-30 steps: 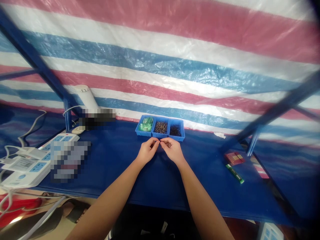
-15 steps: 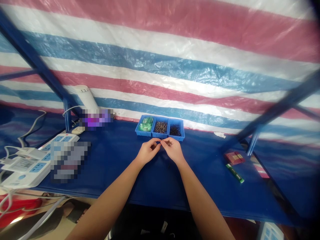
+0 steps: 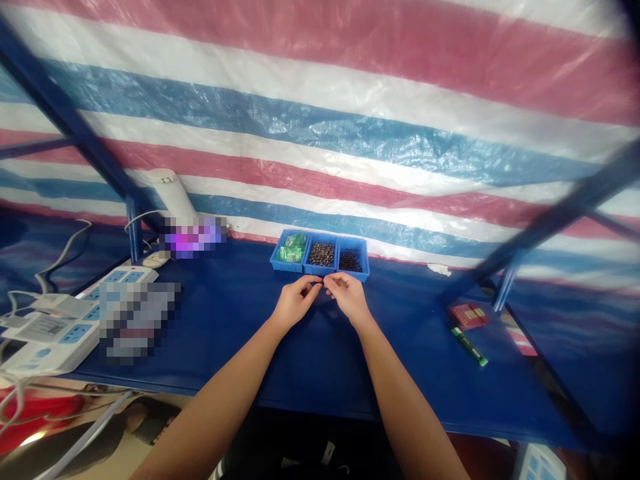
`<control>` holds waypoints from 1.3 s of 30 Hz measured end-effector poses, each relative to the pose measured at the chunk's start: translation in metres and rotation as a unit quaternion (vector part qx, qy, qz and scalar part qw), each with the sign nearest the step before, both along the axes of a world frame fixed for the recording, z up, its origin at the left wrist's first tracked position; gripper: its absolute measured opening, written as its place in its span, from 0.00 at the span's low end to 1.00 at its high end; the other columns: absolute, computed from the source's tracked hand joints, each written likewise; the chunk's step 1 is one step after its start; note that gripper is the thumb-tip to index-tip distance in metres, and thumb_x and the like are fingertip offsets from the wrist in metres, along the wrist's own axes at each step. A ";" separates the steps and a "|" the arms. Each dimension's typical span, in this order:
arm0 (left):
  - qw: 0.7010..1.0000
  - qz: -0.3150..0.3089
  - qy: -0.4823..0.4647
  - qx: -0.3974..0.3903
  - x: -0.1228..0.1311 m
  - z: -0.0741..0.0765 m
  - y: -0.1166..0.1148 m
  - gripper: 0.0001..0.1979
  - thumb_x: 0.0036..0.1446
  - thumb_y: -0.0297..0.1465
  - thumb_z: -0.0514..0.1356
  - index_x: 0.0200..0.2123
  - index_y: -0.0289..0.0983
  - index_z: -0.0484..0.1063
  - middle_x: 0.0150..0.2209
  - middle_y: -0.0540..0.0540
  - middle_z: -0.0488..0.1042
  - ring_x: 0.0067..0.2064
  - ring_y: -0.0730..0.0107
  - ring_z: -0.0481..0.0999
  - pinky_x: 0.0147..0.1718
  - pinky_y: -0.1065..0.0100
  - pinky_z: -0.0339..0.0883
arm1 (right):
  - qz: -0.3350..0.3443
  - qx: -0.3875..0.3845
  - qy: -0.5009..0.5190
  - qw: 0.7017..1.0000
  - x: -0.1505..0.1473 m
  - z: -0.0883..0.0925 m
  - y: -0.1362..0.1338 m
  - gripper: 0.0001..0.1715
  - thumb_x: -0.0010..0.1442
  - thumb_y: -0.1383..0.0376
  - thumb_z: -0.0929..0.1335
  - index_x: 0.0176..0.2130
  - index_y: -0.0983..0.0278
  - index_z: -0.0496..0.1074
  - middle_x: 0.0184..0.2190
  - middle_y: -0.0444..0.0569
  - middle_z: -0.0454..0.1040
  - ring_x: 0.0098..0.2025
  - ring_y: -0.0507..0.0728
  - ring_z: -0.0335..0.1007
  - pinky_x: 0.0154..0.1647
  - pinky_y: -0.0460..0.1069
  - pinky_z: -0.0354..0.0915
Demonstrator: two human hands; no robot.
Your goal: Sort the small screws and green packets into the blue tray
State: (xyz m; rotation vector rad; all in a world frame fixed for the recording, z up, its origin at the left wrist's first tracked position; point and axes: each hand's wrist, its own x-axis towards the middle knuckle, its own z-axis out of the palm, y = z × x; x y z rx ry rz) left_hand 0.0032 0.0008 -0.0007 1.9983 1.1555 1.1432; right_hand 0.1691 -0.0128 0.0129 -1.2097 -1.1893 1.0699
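My left hand and my right hand meet fingertip to fingertip over the blue table, just in front of three blue bins. Both hands are pinched closed on something too small to make out. The left bin holds green packets. The middle bin holds small brown parts, and the right bin holds small dark parts.
White power strips with cables lie at the left edge, beside a white cylinder. A red pack and a green lighter-like stick lie at the right. Blue frame posts stand on both sides; a striped tarp hangs behind.
Both hands stay pinched together in the same spot; the right hand has shifted slightly up and its fingers have turned a little.
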 end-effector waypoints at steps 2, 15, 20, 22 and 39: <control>1.000 0.007 -0.001 0.005 0.000 0.000 0.000 0.15 0.62 0.40 0.56 0.45 0.38 0.74 0.23 0.52 0.70 0.25 0.74 0.69 0.29 0.72 0.65 | 0.000 -0.005 -0.001 1.000 0.000 0.000 0.000 0.19 0.52 0.51 0.72 0.36 0.63 0.77 0.28 0.49 0.78 0.29 0.56 0.74 0.27 0.49 0.68; 0.998 0.050 -0.011 0.039 0.001 0.000 -0.001 0.13 0.62 0.38 0.56 0.44 0.39 0.75 0.20 0.55 0.65 0.23 0.76 0.64 0.27 0.73 0.62 | 0.011 0.012 0.003 1.000 0.001 0.000 -0.001 0.17 0.53 0.54 0.73 0.38 0.63 0.80 0.27 0.48 0.78 0.29 0.56 0.74 0.31 0.50 0.70; 0.996 0.062 -0.022 0.061 0.001 0.000 -0.001 0.12 0.62 0.38 0.57 0.42 0.39 0.76 0.21 0.54 0.65 0.23 0.76 0.64 0.28 0.74 0.62 | 0.017 0.003 0.021 1.000 -0.001 0.001 -0.001 0.17 0.52 0.55 0.73 0.39 0.63 0.80 0.26 0.48 0.78 0.29 0.56 0.75 0.31 0.50 0.69; 0.996 0.064 -0.023 0.062 0.001 0.000 -0.001 0.12 0.62 0.38 0.57 0.42 0.39 0.76 0.21 0.55 0.65 0.23 0.76 0.64 0.29 0.74 0.63 | 0.020 -0.004 0.036 0.999 -0.001 0.002 -0.001 0.17 0.51 0.56 0.74 0.38 0.63 0.80 0.27 0.48 0.79 0.29 0.56 0.75 0.30 0.50 0.68; 0.999 0.044 0.020 0.005 0.000 -0.001 0.002 0.11 0.63 0.36 0.55 0.42 0.39 0.75 0.23 0.53 0.68 0.24 0.75 0.66 0.27 0.74 0.61 | -0.150 -0.029 0.138 0.979 0.023 0.004 0.008 0.21 0.48 0.55 0.75 0.39 0.65 0.78 0.34 0.50 0.79 0.28 0.52 0.74 0.26 0.46 0.64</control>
